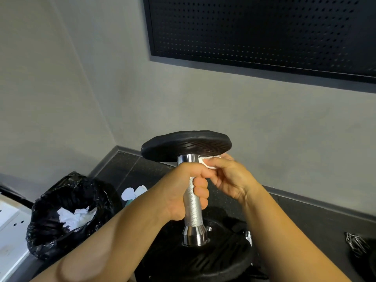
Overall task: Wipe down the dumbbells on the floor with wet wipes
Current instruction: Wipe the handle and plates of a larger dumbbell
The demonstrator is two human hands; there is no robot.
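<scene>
A dumbbell (193, 208) with black plates and a knurled silver handle stands upright in the middle of the view. My left hand (183, 190) is wrapped around the handle. My right hand (230, 178) pinches a white wet wipe (207, 161) against the underside of the upper plate (186, 144), right beside the chrome collar. The lower plate (213, 259) is below my forearms, and part of it is hidden by them.
A black bin bag (67, 216) holding used white wipes stands at the left. A wipes pack (132, 193) lies on the dark floor behind it. A white perforated panel (10, 224) is at the far left. A wire object (356, 243) lies at the right. Grey walls meet in the corner; a black pegboard (264, 31) hangs above.
</scene>
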